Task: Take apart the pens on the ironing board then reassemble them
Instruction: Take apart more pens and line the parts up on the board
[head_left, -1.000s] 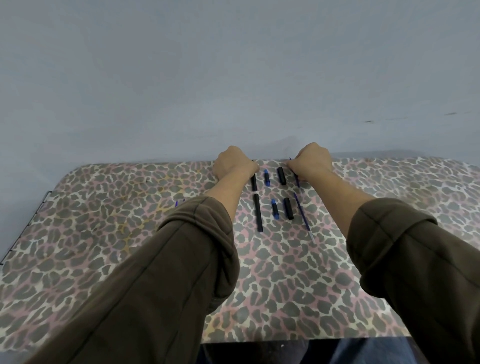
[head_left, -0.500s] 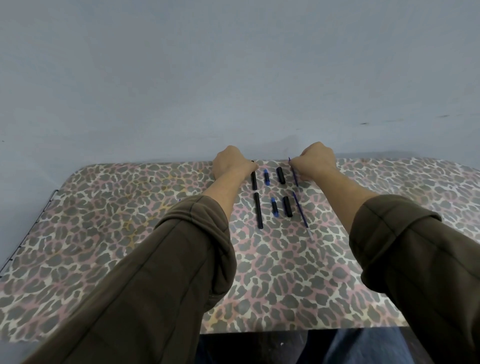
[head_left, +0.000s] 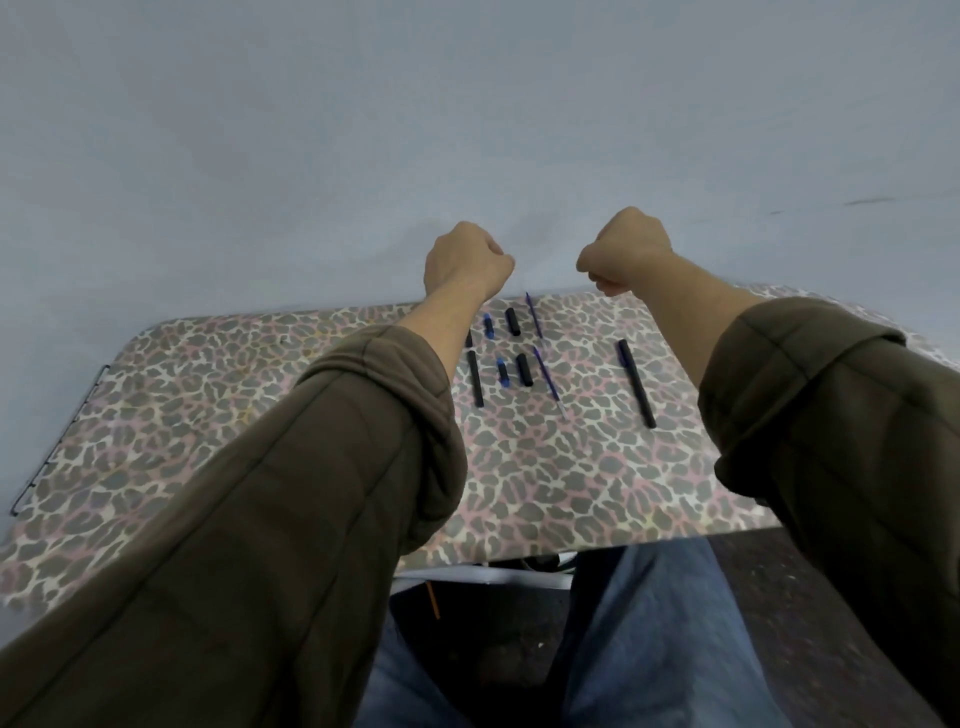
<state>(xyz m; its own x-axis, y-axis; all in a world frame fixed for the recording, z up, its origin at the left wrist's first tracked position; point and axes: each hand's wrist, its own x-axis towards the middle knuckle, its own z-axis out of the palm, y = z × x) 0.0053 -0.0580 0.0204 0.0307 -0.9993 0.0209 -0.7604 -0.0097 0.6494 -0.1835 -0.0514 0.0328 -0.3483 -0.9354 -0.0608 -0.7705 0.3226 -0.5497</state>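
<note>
- Leopard-print ironing board (head_left: 571, 499) is set against a plain grey wall; pen parts are laid out in two rows near its far edge.
- Barrels (head_left: 475, 378), blue pieces (head_left: 503, 373), short black caps (head_left: 524, 370) and thin refills (head_left: 549, 383) are shown apart; one whole pen (head_left: 637, 383) lies well to their right.
- Parts are judged light, stiff and prone to rolling; the refills are best pinched mid-shaft.
- Left hand (head_left: 465, 262) and right hand (head_left: 626, 249) are raised above the far edge, fingers curled into fists; whether anything is held cannot be told.
- Open cloth is left nearer the body.
</note>
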